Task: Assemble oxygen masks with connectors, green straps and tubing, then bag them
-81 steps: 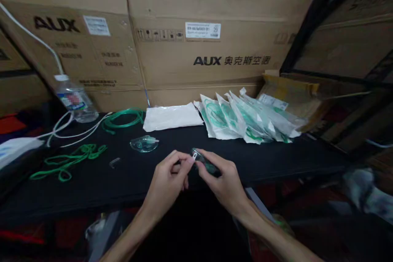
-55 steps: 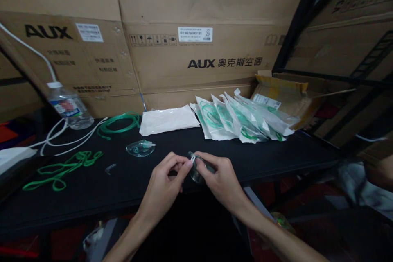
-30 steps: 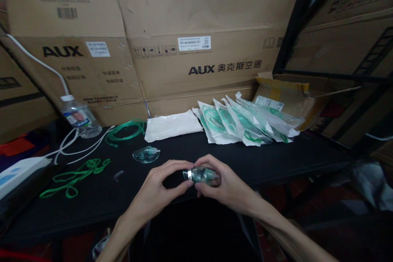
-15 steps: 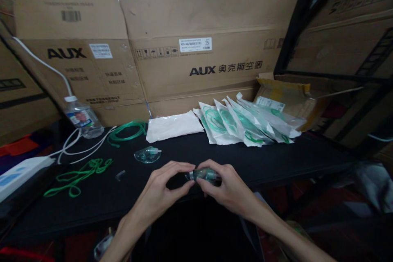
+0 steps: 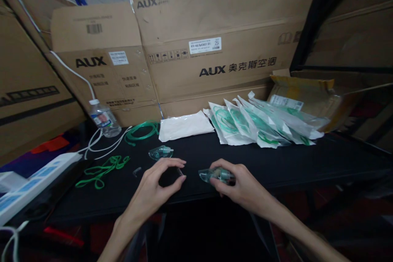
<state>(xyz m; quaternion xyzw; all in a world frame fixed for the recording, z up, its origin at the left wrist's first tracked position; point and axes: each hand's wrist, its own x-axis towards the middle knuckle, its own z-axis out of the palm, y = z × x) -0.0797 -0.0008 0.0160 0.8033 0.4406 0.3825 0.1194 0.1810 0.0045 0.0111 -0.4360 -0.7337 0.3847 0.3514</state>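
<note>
**Right hand around a clear mask, left hand curved just beside it**

The right hand point(image 5: 236, 176) holds a clear, green-tinted mask point(image 5: 205, 175) between thumb and fingers, above the bench point(image 5: 190, 153) near its front edge, with one tapered end pointing towards the left hand point(image 5: 153, 182). The left hand is apart from the mask, its thumb and forefinger making a wide curve. A thin edge seems to show in that gap, but I cannot tell whether the fingers hold anything.

The shell looks thin and soft, so a light grip by its firmer middle should serve best; squeezing hard would probably crease it. Keeping the tapered end turned to the left hand leaves the rim easy to reach. If a small piece is between the left fingertips, steady, even pressure at both ends should stop it springing away.

Beyond the left hand lies a second mask point(image 5: 159, 152), with a small clear elbow piece point(image 5: 136, 171) to its left and a tangled green cord point(image 5: 107, 168) farther left. Behind are coiled green tubing point(image 5: 144, 136), a white packet point(image 5: 186, 127) and, to the right, a fanned row of packs point(image 5: 242, 125) leaning near a cardboard box point(image 5: 307, 94).
</note>
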